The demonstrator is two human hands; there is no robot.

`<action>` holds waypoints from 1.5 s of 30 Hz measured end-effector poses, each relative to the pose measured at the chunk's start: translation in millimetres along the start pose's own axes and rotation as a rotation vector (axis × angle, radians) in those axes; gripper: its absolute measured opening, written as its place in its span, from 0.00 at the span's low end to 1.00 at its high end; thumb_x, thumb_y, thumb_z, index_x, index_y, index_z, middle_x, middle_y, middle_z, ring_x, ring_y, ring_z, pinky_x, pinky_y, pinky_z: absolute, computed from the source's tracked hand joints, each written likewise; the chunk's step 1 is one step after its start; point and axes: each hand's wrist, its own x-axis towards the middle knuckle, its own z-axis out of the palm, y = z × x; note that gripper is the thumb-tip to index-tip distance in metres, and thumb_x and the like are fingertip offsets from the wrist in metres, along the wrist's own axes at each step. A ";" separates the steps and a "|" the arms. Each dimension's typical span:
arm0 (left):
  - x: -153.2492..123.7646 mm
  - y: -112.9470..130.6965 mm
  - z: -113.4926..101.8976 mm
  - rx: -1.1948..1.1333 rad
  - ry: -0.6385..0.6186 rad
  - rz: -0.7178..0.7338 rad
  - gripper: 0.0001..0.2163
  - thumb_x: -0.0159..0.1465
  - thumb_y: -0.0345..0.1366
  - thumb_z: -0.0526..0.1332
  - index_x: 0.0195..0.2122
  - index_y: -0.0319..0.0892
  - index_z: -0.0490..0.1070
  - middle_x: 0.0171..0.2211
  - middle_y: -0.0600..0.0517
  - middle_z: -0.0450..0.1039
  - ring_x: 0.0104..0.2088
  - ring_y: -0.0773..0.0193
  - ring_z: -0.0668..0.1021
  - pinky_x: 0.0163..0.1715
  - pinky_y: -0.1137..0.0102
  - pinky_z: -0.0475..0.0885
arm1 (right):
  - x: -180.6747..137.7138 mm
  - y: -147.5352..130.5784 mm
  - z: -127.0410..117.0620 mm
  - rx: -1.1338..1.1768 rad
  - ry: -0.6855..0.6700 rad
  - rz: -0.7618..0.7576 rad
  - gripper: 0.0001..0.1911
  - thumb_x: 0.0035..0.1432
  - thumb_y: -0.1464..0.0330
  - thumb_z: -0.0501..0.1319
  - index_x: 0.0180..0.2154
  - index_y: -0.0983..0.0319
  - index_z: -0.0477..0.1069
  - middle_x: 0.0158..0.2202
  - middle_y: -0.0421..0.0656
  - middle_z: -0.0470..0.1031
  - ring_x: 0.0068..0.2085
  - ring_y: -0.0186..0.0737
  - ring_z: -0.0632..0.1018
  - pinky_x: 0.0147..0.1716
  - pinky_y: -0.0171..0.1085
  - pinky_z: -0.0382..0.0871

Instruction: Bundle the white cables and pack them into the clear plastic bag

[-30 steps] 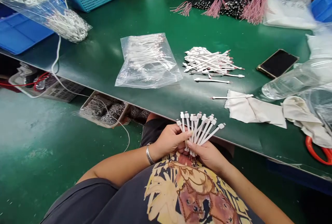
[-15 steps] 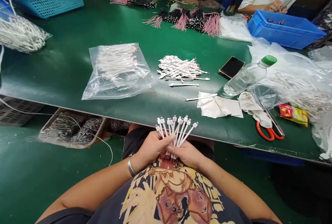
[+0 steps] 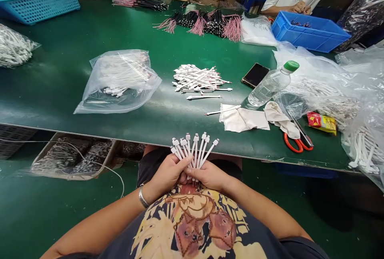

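Observation:
In front of my belly, just off the table's front edge, both my hands hold a fan of short white cables (image 3: 195,151) with small connectors at their upper ends. My left hand (image 3: 169,171) pinches the left part of the fan, thumb across the front. Closed on the right part is my right hand (image 3: 212,175), its thumb meeting the left fingers. Thin wire ends poke out below the hands. A pile of similar white cables (image 3: 198,77) lies beyond on the table, with a single cable (image 3: 204,97) before it. More cables fill a clear plastic bag (image 3: 84,101) at left.
On the right are a white cloth (image 3: 244,119), a phone (image 3: 255,75), a water bottle (image 3: 270,85), red-handled scissors (image 3: 294,143) and bagged cables (image 3: 364,147). A blue bin (image 3: 312,33) and black-and-pink wire bundles (image 3: 210,25) stand farther back. Two people work across the table.
The fan's left cables are spread farther apart and lean more to the left. The view has shifted, moving the scene leftward. The plastic bag looks fuller, with cable ends bunched near its front.

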 end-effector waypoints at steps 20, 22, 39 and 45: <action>-13.3 53.1 -18.0 0.147 -0.522 0.145 0.26 0.48 0.35 0.71 0.50 0.44 0.69 0.46 0.48 0.73 0.44 0.59 0.75 0.44 0.66 0.70 | -0.5 -22.0 9.4 -0.721 -0.224 -0.248 0.23 0.61 0.53 0.49 0.36 0.63 0.71 0.37 0.48 0.74 0.43 0.41 0.74 0.47 0.42 0.68; -18.1 63.6 -17.3 0.150 -0.605 0.154 0.20 0.46 0.35 0.72 0.41 0.42 0.73 0.46 0.48 0.74 0.43 0.59 0.76 0.44 0.65 0.70 | 4.0 -30.3 13.0 -0.809 -0.308 -0.286 0.21 0.59 0.53 0.53 0.37 0.62 0.73 0.40 0.49 0.74 0.49 0.44 0.72 0.54 0.46 0.63; -46.5 106.4 -70.8 0.671 0.582 1.275 0.22 0.67 0.48 0.45 0.51 0.45 0.70 0.55 0.43 0.64 0.55 0.53 0.67 0.55 0.52 0.63 | 63.1 -115.0 76.0 -1.213 0.093 -0.894 0.23 0.62 0.71 0.53 0.59 0.62 0.57 0.60 0.51 0.61 0.62 0.44 0.61 0.60 0.49 0.58; -42.7 108.6 -64.4 0.887 0.788 1.292 0.22 0.66 0.50 0.45 0.59 0.56 0.60 0.68 0.56 0.33 0.66 0.44 0.49 0.62 0.46 0.47 | 70.7 -117.2 90.1 -1.302 -0.045 -1.076 0.26 0.60 0.77 0.49 0.59 0.60 0.53 0.58 0.51 0.64 0.61 0.45 0.63 0.59 0.54 0.59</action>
